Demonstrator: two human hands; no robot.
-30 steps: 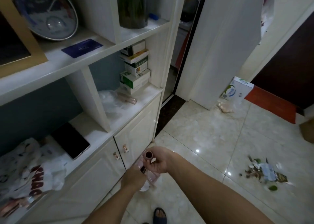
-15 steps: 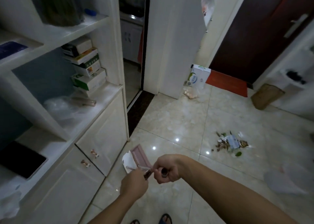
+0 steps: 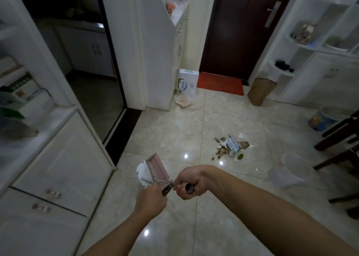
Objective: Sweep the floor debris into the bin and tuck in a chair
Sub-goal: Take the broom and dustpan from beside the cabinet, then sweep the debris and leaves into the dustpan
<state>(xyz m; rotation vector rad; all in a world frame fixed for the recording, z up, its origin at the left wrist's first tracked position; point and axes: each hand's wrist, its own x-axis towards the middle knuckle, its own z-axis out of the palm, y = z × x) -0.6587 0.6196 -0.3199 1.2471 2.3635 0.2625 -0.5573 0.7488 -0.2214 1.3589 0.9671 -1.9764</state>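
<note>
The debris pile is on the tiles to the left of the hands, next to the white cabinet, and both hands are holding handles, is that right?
Not quite. The head view shows the debris pile on the tiles to the right of the hands, near the translucent bin. The left hand and right hand do each grip a handle.

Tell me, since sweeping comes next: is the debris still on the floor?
Yes. The debris lies in a loose pile on the floor tiles, apart from the pink dustpan.

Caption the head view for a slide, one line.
Both hands, left hand and right hand, grip broom and pink dustpan handles; debris pile lies untouched on tiles ahead.
</note>
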